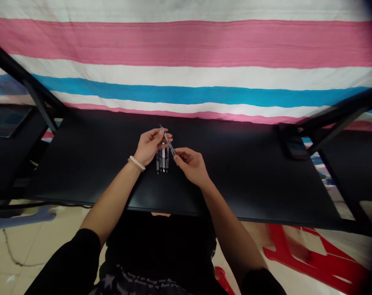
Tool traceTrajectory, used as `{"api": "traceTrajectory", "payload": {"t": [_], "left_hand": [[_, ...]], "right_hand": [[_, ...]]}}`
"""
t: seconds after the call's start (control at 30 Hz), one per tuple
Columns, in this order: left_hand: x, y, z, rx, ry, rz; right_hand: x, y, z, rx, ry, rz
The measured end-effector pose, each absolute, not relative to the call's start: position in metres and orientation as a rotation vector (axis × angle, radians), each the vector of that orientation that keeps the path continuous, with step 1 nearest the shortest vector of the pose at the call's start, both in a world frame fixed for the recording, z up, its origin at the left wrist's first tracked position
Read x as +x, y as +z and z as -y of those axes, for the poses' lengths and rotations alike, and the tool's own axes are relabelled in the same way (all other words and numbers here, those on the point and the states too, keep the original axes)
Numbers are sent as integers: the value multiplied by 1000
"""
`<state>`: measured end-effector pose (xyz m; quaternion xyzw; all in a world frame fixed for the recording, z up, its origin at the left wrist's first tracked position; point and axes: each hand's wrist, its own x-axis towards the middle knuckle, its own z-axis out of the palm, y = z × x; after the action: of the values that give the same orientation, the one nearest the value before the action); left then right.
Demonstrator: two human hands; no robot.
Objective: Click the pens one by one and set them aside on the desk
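Between my two hands a slim pen (168, 141) is held at a slant over the black table (250, 172). My left hand (151, 144) pinches its upper end between thumb and forefinger, the other fingers loosely extended. Thumb and fingers of my right hand (190, 164) close on its lower, grey end. Just below, several similar pens (163, 162) lie side by side on the table, their tips toward me. My left hand partly covers their far ends.
A striped cloth (186, 45) hangs behind the table. Black metal frame bars (39, 102) rise at both sides. A dark phone-like slab (295, 144) lies at the right end. Red plastic stools (311, 258) stand below on the right.
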<state>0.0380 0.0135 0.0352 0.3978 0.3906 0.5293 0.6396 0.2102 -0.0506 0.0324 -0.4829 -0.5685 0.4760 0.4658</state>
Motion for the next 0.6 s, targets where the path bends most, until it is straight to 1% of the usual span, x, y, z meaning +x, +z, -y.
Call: {"api": "traceTrajectory", "payload": {"t": [0.07,0.2,0.27,0.33,0.5,0.57,0.6], "left_hand": [[33,38,-14,895,1272,-843],[23,38,-15,873,1370,-891],[22,33,-14,874,1401,-914],[26,28,-12,853,1423,-930],[38,18,-7,738,1475,-931],[38,16,-7,717,1486,-918],[38,16,-8,709,1488,-910]], "right_hand": [[204,33,40,-1153,1205,1365],[193,25,25,-1063,1380,1328],[191,20,22,-1048,1400,1312],[190,17,23,-1087,1306,1316],[194,13,28,-1194,850,1445],[194,12,28,-1191,769,1473],[193,12,28,-1188,788,1455]]}}
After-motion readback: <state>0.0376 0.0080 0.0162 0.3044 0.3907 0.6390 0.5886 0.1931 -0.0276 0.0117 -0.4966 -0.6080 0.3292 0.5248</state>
